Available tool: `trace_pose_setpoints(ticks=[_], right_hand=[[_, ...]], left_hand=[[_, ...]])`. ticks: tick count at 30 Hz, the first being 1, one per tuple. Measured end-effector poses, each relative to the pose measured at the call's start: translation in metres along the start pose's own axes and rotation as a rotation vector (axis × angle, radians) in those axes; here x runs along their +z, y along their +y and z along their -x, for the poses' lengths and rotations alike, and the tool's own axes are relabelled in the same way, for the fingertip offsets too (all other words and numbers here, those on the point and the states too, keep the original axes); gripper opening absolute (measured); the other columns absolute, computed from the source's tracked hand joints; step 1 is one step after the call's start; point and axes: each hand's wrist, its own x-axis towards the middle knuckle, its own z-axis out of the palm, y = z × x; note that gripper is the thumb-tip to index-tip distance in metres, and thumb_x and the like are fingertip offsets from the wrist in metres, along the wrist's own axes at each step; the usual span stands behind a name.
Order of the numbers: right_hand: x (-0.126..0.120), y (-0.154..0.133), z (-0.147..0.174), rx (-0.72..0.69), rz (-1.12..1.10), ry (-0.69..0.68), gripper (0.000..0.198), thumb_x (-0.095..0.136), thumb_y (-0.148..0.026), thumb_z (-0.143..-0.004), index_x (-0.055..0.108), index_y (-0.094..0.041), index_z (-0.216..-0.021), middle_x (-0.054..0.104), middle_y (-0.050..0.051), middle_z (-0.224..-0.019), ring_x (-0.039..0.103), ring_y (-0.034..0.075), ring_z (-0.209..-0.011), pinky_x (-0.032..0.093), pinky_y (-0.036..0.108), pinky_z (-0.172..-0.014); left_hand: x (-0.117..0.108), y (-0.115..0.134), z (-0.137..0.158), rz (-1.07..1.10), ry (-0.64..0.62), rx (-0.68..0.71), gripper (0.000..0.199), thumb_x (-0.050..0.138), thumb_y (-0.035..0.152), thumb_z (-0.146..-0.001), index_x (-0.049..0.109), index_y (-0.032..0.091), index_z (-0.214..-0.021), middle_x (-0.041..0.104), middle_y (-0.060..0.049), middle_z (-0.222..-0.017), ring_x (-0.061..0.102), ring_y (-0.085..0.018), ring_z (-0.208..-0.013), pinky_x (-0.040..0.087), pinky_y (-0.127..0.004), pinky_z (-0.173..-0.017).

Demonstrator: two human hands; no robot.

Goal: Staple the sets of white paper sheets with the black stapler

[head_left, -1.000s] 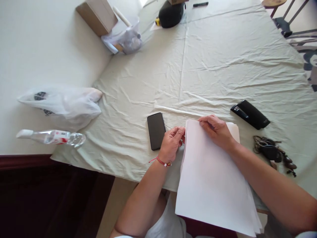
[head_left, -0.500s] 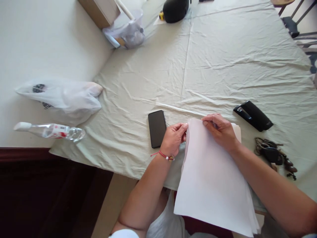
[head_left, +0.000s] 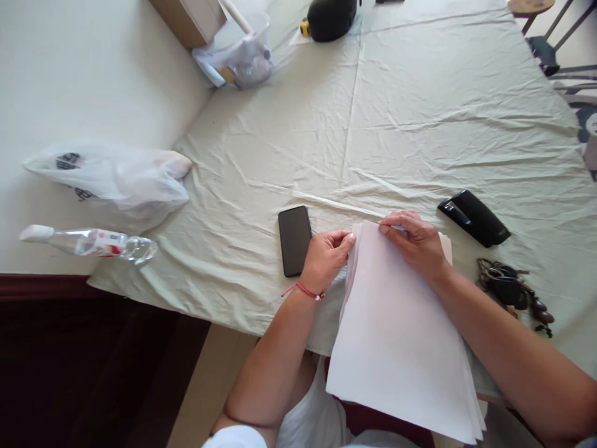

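Observation:
A stack of white paper sheets [head_left: 401, 348] slants across the table's near edge, its lower end hanging over my lap. My left hand [head_left: 329, 254] pinches the stack's far left corner between thumb and fingers; a red string bracelet circles that wrist. On the far edge, my right hand [head_left: 415, 239] has thumb and fingers closed on the sheets. Just left of my left hand lies a black phone [head_left: 295, 241], screen up. To the right of the paper is a black stapler [head_left: 474, 218], with a bunch of keys [head_left: 506, 285] nearer me.
A pale green cloth [head_left: 396, 124] covers the table. Along the wall at left are a lying water bottle [head_left: 105, 242], a white plastic bag [head_left: 135, 183] and a clear plastic container [head_left: 249, 62] by a cardboard box [head_left: 191, 22]. A black rounded object [head_left: 331, 20] sits at the back.
Both hands keep their grip on the paper and have hardly moved. The whole view has shifted slightly.

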Motion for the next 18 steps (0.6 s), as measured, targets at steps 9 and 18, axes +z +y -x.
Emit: trace_pose_setpoints(ticks=[9,18], right_hand=[[-0.007,-0.018,-0.022,-0.250,0.249,-0.128,0.013,0.058,-0.025,-0.100,0.069,-0.026,-0.093,0.071,0.006,-0.092,0.060,0.025,-0.098,0.049,0.043,-0.090],[-0.010,-0.012,-0.027,-0.214,0.302,-0.252,0.014,0.053,-0.026,-0.101,0.064,-0.024,-0.094,0.072,0.006,-0.090,0.060,0.026,-0.094,0.049,0.044,-0.089]], left_hand=[[-0.005,-0.011,-0.002,-0.054,0.015,0.058,0.039,0.062,0.047,-0.084,0.075,0.010,-0.085,0.045,0.003,-0.057,0.034,-0.006,-0.047,0.028,-0.021,-0.047],[-0.006,-0.006,0.001,-0.101,0.012,0.082,0.038,0.058,0.048,-0.088,0.067,0.013,-0.077,0.045,0.003,-0.056,0.040,-0.007,-0.048,0.028,-0.022,-0.049]])
